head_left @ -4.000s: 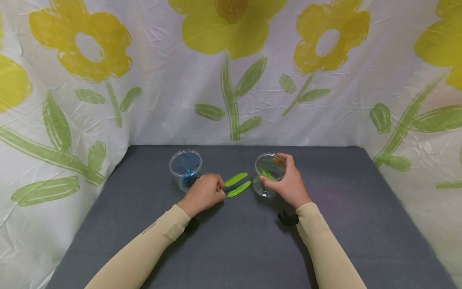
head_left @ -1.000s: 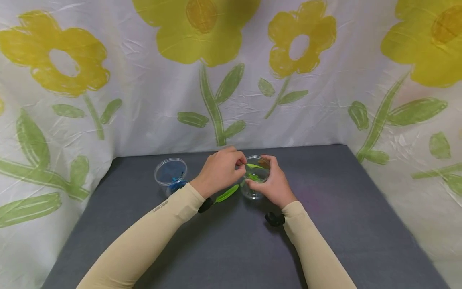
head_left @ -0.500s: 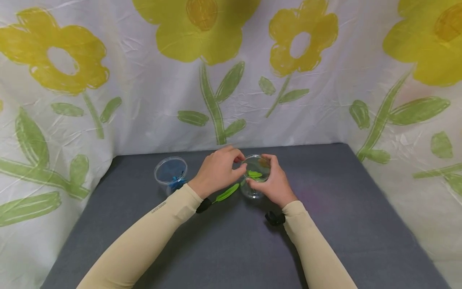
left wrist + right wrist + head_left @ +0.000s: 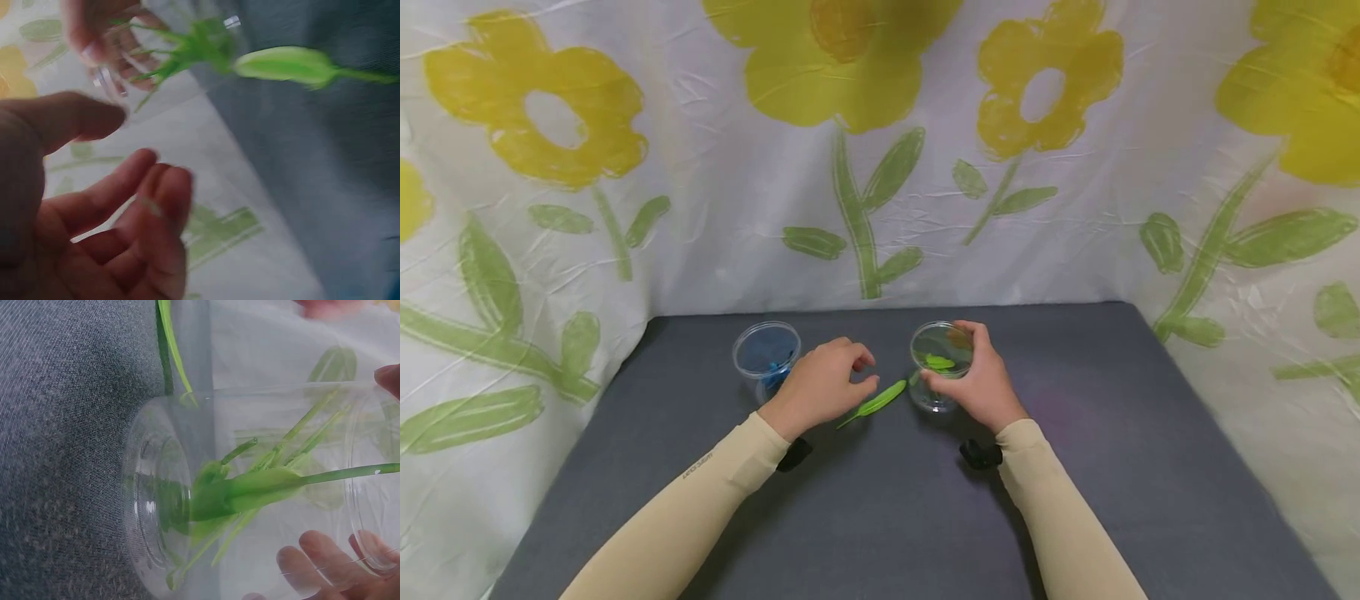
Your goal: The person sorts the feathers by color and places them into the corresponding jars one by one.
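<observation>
My right hand [image 4: 988, 382] grips the rim of a clear plastic cup [image 4: 934, 403], thumb on the near side and fingers at the far side. Inside the cup are several bright green feathers [image 4: 250, 494]; their thin quills point up toward the mouth in the right wrist view. One loose green feather [image 4: 883, 398] lies on the cloth between my hands, its tip near the cup's base. My left hand [image 4: 822, 385] hovers left of that feather, holding nothing, fingers loosely bent and thumb apart from them.
A second clear cup [image 4: 767, 337] with blue pieces [image 4: 773, 377] stands behind my left hand, which partly hides it. Dark grey cloth [image 4: 880, 517] covers the table. A white curtain [image 4: 737, 242] printed with yellow flowers hangs around the back and sides.
Two feathers lay on the cloth; my left hand carried one to the right-hand cup and let it go inside. That hand has since moved back left, off the cup. My right hand kept its grip.
</observation>
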Demonstrator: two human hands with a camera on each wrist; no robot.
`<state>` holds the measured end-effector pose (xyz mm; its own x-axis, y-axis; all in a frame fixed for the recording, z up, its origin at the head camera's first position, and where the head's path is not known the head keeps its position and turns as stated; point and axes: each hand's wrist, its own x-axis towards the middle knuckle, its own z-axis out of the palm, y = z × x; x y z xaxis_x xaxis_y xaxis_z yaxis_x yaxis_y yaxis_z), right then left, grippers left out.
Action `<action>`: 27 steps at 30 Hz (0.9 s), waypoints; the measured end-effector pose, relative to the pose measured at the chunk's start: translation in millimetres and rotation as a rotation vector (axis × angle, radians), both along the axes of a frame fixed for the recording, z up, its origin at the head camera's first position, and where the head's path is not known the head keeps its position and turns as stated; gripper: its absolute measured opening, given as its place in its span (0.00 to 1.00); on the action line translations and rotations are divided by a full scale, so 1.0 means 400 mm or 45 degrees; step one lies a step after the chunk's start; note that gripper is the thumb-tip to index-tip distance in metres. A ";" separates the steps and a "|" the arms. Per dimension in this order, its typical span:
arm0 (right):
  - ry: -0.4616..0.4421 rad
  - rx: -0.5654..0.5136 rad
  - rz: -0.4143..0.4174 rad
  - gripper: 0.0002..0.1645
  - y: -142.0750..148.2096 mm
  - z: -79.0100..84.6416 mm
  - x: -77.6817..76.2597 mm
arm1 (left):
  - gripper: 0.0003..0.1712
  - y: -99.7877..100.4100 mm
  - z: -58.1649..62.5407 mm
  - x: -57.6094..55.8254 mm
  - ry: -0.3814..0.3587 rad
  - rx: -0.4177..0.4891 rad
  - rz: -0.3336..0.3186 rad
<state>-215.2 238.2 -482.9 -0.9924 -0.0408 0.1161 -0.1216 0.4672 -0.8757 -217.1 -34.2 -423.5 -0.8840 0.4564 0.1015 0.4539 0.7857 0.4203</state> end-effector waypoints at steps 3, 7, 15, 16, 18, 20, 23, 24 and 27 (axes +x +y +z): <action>0.004 0.004 -0.003 0.61 0.000 -0.002 0.001 | 0.17 -0.028 -0.029 0.017 -0.102 -0.057 0.003; 0.017 0.013 0.012 0.61 -0.001 -0.003 0.001 | 0.20 -0.053 -0.060 0.028 -0.164 -0.093 0.017; 0.027 0.018 0.006 0.60 0.000 -0.007 0.002 | 0.16 -0.071 -0.100 0.031 -0.212 -0.134 0.036; 0.027 0.021 0.009 0.60 0.001 -0.007 0.002 | 0.16 -0.070 -0.105 0.031 -0.218 -0.141 0.038; 0.022 0.024 0.011 0.60 0.001 -0.008 0.000 | 0.16 -0.070 -0.115 0.031 -0.229 -0.154 0.042; 0.019 0.023 0.011 0.60 0.000 -0.006 0.000 | 0.14 -0.069 -0.121 0.030 -0.248 -0.146 0.059; 0.019 0.020 0.012 0.59 -0.001 -0.004 -0.001 | 0.12 -0.068 -0.128 0.027 -0.272 -0.115 0.086; 0.020 0.018 0.012 0.59 -0.001 -0.003 -0.002 | 0.11 -0.068 -0.129 0.026 -0.278 -0.100 0.095; 0.025 0.019 0.013 0.59 0.000 -0.003 -0.002 | 0.09 -0.068 -0.132 0.022 -0.276 -0.069 0.105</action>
<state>-216.1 238.3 -484.1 -0.9895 -0.0527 0.1345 -0.1432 0.4788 -0.8661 -208.1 -61.4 -476.3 -0.9169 0.3816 -0.1172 0.2913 0.8403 0.4572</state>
